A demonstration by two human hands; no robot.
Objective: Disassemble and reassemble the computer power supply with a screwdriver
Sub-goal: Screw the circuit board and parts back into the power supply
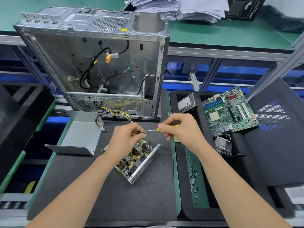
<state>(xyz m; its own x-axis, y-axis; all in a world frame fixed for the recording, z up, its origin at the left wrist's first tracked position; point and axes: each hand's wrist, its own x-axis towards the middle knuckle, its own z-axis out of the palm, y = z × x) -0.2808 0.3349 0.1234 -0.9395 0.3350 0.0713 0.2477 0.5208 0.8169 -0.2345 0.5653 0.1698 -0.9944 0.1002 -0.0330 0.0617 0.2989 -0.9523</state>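
Note:
The opened power supply (139, 162) lies on the black mat, its circuit board exposed in a perforated metal base. Its grey metal cover (79, 137) stands apart to the left, with a bundle of coloured wires (113, 113) running behind it. My right hand (181, 129) grips the yellow handle of a screwdriver (152, 130), held level above the board. My left hand (126, 139) pinches the screwdriver's tip, perhaps with a small screw that I cannot make out.
An empty computer case (98, 63) stands upright behind the mat. To the right lie a motherboard (230, 111), a hard drive (186, 103), a heatsink (222, 145) and several loose screws (194, 176) on a green strip. Paper stacks (181, 7) sit on the far shelf.

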